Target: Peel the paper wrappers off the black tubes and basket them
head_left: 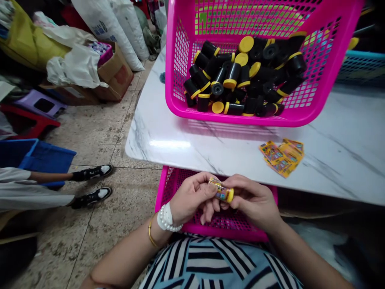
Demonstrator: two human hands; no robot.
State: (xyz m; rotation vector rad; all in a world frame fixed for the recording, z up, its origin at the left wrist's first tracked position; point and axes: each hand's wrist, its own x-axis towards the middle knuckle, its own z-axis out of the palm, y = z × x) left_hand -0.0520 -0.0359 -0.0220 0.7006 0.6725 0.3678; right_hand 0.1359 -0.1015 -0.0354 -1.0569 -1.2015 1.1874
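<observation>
Small canister [221, 190] wrapped in a shiny colorful label, yellow cap on one end, lying sideways and slightly tilted, pinched between left grip [192, 196] and right grip [252, 200], cap toward the right

Canisters [232, 74] in mesh basket [177, 68] on table [186, 148]; labels [282, 157] before basket.

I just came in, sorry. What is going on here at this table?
A person's left hand and right hand hold a small labelled cylinder with a yellow cap above a pink plastic basket. On the marble table, another pink basket holds black cylinders, and colourful labels lie beside it.
</observation>
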